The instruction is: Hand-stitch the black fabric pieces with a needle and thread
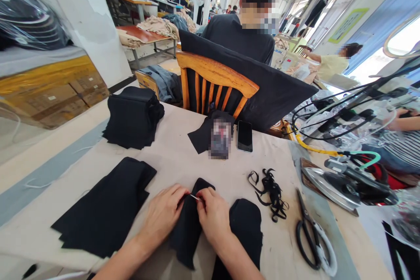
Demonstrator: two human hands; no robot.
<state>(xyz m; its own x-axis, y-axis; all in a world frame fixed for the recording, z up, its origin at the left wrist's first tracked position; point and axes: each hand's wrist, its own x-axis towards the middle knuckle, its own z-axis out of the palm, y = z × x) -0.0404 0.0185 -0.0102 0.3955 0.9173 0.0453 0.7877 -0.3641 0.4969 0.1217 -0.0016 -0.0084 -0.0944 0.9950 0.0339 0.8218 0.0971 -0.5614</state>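
Between my hands lies a black fabric piece [187, 232], its upper end raised off the pale cloth. My left hand [164, 210] is closed, thumb and fingers pinched at the left edge of the piece. Pinched on the opposite edge is my right hand [215, 216]. A thin whitish sliver [194, 197] spans the fingertips of both hands; what it is I cannot make out. Left of my hands is a stack of black fabric pieces [105, 205]. More black pieces [247, 223] lie by my right forearm, partly hidden under it.
Black fabric strips [274, 197], scissors [311, 232] and an iron [348, 183] with hoses sit to the right. A taller black stack [131, 116] stands at the back left. A phone [245, 136] lies near the far edge. Beyond is a wooden chair [219, 74] with a person seated.
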